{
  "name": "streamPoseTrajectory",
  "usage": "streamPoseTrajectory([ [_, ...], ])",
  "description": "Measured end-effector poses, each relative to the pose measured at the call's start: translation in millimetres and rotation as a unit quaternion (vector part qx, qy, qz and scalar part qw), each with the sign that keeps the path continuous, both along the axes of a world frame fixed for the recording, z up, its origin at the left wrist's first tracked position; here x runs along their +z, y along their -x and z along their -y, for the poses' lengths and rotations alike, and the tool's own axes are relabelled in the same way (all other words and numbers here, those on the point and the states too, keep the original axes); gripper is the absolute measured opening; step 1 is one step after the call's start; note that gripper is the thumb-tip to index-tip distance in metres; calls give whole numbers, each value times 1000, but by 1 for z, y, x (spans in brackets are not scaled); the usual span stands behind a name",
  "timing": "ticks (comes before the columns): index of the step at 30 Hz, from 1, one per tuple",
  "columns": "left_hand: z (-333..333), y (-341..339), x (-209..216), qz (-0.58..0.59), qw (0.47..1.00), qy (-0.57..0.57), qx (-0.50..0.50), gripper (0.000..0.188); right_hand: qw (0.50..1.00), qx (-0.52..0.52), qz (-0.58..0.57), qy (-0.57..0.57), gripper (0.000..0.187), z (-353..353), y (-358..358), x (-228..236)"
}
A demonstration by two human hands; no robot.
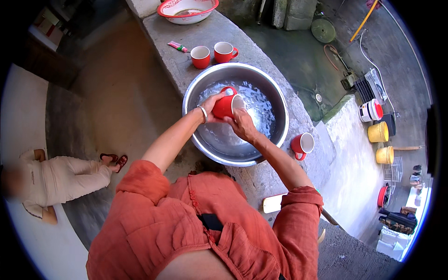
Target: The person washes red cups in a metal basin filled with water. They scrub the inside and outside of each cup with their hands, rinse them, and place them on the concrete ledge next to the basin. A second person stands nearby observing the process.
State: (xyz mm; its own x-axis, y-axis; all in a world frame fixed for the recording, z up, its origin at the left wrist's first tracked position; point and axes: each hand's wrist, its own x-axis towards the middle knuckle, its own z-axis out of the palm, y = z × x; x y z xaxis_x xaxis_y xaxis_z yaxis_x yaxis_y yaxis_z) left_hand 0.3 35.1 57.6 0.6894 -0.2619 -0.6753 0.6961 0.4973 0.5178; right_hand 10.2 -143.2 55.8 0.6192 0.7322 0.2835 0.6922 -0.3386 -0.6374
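Over a wide metal basin [279, 122] of rippling water, I hold a red mug [222, 108] tilted, its pale mouth turned toward my right. My left hand [211, 105], with a bracelet at the wrist, is wrapped round the mug's outside near the handle. At the mouth, my right hand [243, 125] grips the rim; some of its fingers reach inside and are hidden. Two more red mugs, one [200, 58] beside another [224, 52], stand beyond the basin. A further red mug [303, 143] lies tipped to the right of the basin.
The basin rests on a concrete ledge [168, 32]. Farther along it are a small tube [178, 46] and a red-rimmed enamel bowl [186, 18]. A white phone [274, 203] lies near my right elbow. Someone in pale trousers [77, 179] is at left; yellow buckets [378, 132] stand at right.
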Motion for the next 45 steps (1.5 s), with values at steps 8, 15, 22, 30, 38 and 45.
streamPoseTrajectory([
  [8,18,5,-10,96,985,13,141,49,965,-229,-111,-62,29,-39,40,30],
  [15,10,32,23,126,989,-63,35,57,905,-178,-260,-287,21,-35,26,33],
  [22,-4,19,21,150,984,-86,42,54,993,-84,-16,-83,24,-21,21,32],
  [30,7,27,31,132,989,19,60,50,959,-96,-241,-116,31,-27,34,27],
  [38,-6,29,37,176,982,23,59,55,978,17,203,-43,22,-23,29,32],
  [45,-15,39,33,217,972,85,13,80,815,-156,-428,-357,42,-35,29,43],
])
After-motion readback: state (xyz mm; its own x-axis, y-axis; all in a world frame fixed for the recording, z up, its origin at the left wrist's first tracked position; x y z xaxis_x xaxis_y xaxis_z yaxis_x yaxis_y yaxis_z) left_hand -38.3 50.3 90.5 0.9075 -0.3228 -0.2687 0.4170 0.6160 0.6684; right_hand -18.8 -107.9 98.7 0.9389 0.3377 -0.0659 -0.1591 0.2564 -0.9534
